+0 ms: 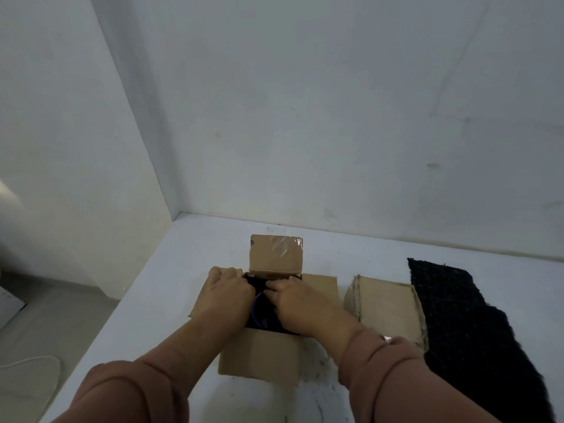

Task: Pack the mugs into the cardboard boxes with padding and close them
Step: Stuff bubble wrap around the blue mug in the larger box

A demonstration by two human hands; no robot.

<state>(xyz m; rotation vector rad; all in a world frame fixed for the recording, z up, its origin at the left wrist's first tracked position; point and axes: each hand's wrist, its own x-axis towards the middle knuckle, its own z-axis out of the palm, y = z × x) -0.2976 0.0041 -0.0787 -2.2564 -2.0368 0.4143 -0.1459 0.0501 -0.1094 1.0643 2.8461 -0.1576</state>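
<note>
An open cardboard box (259, 355) is seen on the white counter (189, 270), set toward the far edge and nearer the left edge, with its far flap (276, 256) raised and the other flaps spread flat. Both hands are lowered into its mouth. The grip of the left hand (230, 293) is closed, fingers curled down into the dark padding (265, 323) that fills the box. The grip of the right hand (297, 300) is likewise curled onto the padding just beside it. A blue mug rim (254, 312) is glimpsed between the hands, bedded in the padding. The rest of the mug is hidden. A second cardboard box (387, 309), with its flaps closed, is placed just to the right. A dark knitted cloth (464, 331) is laid beside it, toward the counter's right edge. Pink sleeves (128, 389) are worn.
</note>
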